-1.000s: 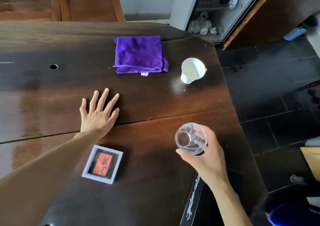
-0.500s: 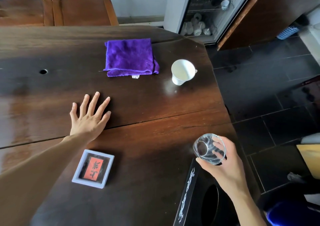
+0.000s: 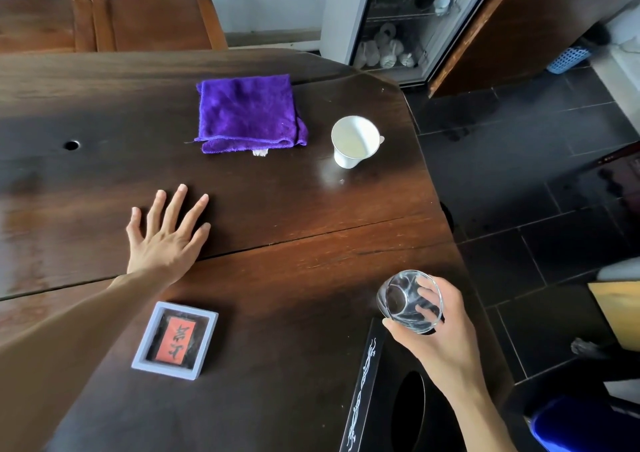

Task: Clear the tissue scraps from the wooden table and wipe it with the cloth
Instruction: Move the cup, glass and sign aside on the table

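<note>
Cloth [image 3: 247,112] lies folded at the table's [image 3: 311,209] far side, untouched. The right hand [image 3: 436,327], gripping a glass [image 3: 410,301], has carried it toward the near-right edge; the left hand [image 3: 166,240] stays spread flat. Wiping hasn't begun; no scraps show.

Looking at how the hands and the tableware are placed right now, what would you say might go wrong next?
1. The right hand holds the clear glass tilted, close to the table's right edge; a slip might send it to the tiled floor.
2. The white cup stands just right of the purple cloth; grabbing the cloth carelessly may knock it over.
</note>
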The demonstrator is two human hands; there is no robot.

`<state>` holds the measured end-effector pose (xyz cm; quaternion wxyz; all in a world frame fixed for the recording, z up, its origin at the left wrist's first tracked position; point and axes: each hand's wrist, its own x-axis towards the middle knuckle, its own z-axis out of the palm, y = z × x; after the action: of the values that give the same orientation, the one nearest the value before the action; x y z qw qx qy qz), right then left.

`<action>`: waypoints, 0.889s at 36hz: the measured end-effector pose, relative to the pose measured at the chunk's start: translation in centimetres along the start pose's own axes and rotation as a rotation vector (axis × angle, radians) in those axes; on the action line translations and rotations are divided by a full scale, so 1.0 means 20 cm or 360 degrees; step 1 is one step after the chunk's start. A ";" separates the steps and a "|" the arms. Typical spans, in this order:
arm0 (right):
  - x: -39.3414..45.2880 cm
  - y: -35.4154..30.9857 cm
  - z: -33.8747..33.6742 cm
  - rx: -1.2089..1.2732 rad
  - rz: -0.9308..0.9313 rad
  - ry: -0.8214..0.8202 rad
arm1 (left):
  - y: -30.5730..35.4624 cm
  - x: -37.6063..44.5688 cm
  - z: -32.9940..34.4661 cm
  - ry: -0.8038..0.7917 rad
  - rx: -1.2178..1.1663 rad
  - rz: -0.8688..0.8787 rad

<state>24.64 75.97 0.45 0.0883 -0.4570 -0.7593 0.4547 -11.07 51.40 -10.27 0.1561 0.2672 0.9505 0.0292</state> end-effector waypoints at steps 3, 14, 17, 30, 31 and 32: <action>-0.01 0.01 0.00 -0.0007 -0.0003 -0.0001 | 0.00 0.00 0.00 -0.0007 -0.0004 -0.0001; -0.02 0.01 0.02 -0.0008 -0.0085 -0.0049 | 0.00 0.00 0.00 0.0012 -0.0030 -0.0013; -0.01 -0.01 0.01 -0.0083 -0.0198 -0.0067 | 0.00 0.00 0.01 0.0026 -0.0041 -0.0017; 0.00 -0.02 -0.05 -0.0226 -0.0216 -0.0118 | 0.00 -0.01 0.00 0.0036 -0.0028 0.0001; 0.00 -0.03 -0.05 -0.0237 -0.0209 -0.0101 | 0.00 -0.01 0.00 0.0041 -0.0024 0.0001; 0.00 -0.03 -0.04 -0.0244 -0.0203 -0.0086 | 0.00 -0.01 0.00 0.0044 -0.0022 0.0001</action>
<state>24.70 76.44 1.35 0.0613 -0.4006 -0.8215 0.4010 -10.96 51.35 -10.29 0.1446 0.2661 0.9522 0.0394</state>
